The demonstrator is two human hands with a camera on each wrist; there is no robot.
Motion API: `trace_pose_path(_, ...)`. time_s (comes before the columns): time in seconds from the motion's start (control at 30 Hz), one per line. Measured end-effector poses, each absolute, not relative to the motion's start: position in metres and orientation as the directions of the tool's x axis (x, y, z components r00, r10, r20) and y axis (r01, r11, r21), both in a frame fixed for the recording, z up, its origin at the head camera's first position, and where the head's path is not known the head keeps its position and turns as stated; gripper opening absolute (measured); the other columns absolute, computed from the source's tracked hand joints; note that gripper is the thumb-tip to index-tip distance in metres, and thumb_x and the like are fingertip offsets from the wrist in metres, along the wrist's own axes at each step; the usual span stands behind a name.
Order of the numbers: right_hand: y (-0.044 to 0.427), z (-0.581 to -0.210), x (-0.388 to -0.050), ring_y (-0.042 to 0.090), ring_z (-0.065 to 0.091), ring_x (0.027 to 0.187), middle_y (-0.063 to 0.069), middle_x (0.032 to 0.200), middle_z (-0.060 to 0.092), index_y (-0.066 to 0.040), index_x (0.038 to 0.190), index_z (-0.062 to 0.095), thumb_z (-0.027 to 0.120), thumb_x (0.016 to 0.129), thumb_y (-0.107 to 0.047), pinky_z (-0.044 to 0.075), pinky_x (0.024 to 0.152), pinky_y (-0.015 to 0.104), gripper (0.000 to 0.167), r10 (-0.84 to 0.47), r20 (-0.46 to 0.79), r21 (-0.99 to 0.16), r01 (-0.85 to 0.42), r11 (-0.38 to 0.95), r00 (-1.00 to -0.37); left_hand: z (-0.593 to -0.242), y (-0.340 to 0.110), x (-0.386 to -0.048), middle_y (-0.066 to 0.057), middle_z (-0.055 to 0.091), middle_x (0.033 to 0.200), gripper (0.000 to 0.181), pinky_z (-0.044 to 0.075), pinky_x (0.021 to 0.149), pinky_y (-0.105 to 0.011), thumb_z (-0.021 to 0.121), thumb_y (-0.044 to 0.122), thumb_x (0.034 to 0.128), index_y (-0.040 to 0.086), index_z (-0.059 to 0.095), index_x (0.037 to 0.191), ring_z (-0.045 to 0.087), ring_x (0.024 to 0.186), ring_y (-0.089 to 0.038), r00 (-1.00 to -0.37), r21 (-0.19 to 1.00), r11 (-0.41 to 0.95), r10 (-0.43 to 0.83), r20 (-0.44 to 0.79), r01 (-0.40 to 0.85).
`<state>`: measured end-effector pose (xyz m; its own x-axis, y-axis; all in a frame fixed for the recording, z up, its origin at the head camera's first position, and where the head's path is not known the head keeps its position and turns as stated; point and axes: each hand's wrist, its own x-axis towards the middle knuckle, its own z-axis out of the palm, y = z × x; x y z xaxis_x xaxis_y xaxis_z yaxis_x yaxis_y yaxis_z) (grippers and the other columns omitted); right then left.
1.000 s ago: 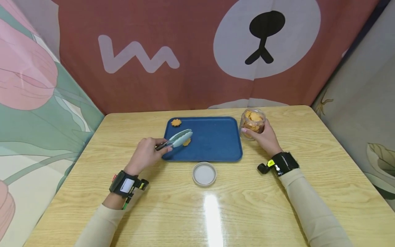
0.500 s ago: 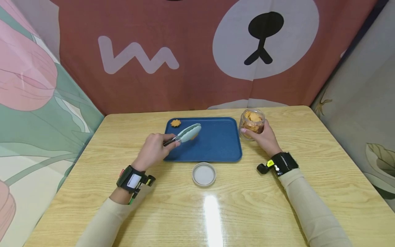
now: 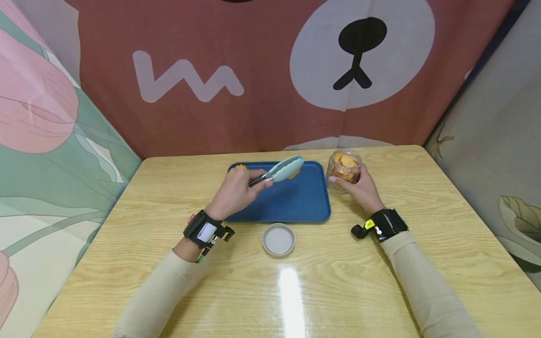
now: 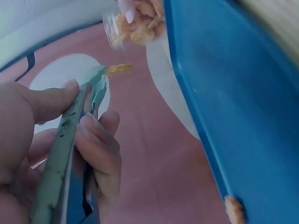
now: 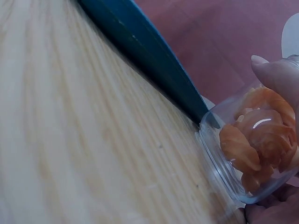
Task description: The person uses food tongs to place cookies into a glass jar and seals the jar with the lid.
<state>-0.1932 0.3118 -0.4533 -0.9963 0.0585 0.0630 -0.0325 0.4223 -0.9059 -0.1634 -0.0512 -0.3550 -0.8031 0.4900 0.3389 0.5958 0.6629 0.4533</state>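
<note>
My left hand [image 3: 234, 190] grips a pair of tongs [image 3: 285, 170] with pale teal tips, held over the blue tray [image 3: 296, 204]. In the left wrist view, the tongs' tips pinch a thin orange-brown cracker [image 4: 119, 69], clear of the tray. Another scalloped cracker [image 3: 240, 166] lies in the tray's far left corner, partly hidden behind my left hand. To the right of the tray, my right hand [image 3: 364, 191] holds an uncapped clear jar [image 5: 215, 154] around its side. Several crackers [image 5: 266, 135] fill much of the jar, which stands upright on the table.
A round whitish lid [image 3: 279, 240] lies on the wooden table [image 3: 329, 277] in front of the tray. Behind the table hangs a reddish-brown cloth [image 3: 262, 117] with a bear print. Patterned cloths flank both sides.
My left hand has carried the tongs, with the cracker in their tips, up and right across the tray toward the jar. My right hand and the jar stay in place.
</note>
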Motion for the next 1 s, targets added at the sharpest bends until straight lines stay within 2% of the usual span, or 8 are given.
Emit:
trace_pose_path(0.2,0.312,-0.454,-0.194,0.034,0.039,0.155,0.018,0.164,0.040,-0.012,0.167,0.019,0.081,0.090,-0.050,0.033,0.126,0.055,0.106,0.056,0.056,-0.913,-0.028,0.407,-0.997,-0.344,-0.022,-0.177,0.004,0.044,0.062,0.029,0.023,0.050,-0.024,0.068,0.033,0.1040,0.012,0.078,0.122,0.035,0.049,-0.012,-0.801,0.485,0.640,0.518,0.301,0.596)
trace_pose_path(0.37,0.312,-0.455,-0.194,0.036,0.039,0.155,0.019,0.165,0.040,-0.011,0.166,0.019,0.082,0.089,-0.050,0.032,0.126,0.055,0.108,0.055,0.058,-0.912,-0.030,0.410,-0.997,-0.335,-0.001,-0.185,0.002,0.049,0.063,0.032,0.024,0.051,-0.024,0.067,0.034,0.1046,0.012,0.076,0.125,0.037,0.048,-0.013,-0.780,0.496,0.608,0.548,0.303,0.620)
trace_pose_path(0.63,0.311,-0.453,-0.195,0.035,0.037,0.156,0.018,0.166,0.038,-0.014,0.168,0.017,0.082,0.088,-0.054,0.031,0.126,0.057,0.111,0.060,0.050,-0.904,-0.020,0.428,-0.997,-0.330,0.023,-0.191,0.002,0.040,0.056,0.041,0.021,0.049,-0.024,0.067,0.035,0.1044,0.010,0.071,0.136,0.031,0.044,-0.013,-0.775,0.525,0.579,0.547,0.318,0.624)
trace_pose_path(0.77,0.311,-0.452,-0.195,0.035,0.038,0.155,0.017,0.166,0.040,-0.015,0.168,0.018,0.082,0.087,-0.054,0.031,0.126,0.057,0.110,0.065,0.056,-0.900,-0.022,0.435,-0.996,-0.332,0.034,-0.195,0.003,0.048,0.060,0.037,0.024,0.050,-0.023,0.066,0.035,0.1049,0.012,0.074,0.132,0.034,0.046,-0.012,-0.777,0.549,0.564,0.550,0.308,0.617)
trace_pose_path(0.9,0.311,-0.453,-0.196,0.035,0.040,0.154,0.016,0.165,0.041,-0.017,0.168,0.019,0.083,0.089,-0.050,0.032,0.126,0.057,0.107,0.061,0.072,-0.906,-0.040,0.420,-0.996,-0.336,0.046,-0.198,0.002,0.050,0.063,0.030,0.024,0.052,-0.024,0.065,0.035,0.1051,0.013,0.077,0.122,0.035,0.048,-0.012,-0.777,0.568,0.551,0.552,0.301,0.611)
trace_pose_path(1.0,0.312,-0.455,-0.195,0.035,0.041,0.153,0.017,0.165,0.040,-0.016,0.168,0.017,0.082,0.090,-0.048,0.033,0.125,0.057,0.106,0.054,0.076,-0.910,-0.047,0.411,-0.996,-0.340,0.055,-0.199,-0.002,0.049,0.063,0.030,0.024,0.053,-0.024,0.065,0.035,0.1052,0.013,0.078,0.121,0.033,0.049,-0.012,-0.779,0.578,0.547,0.556,0.289,0.605)
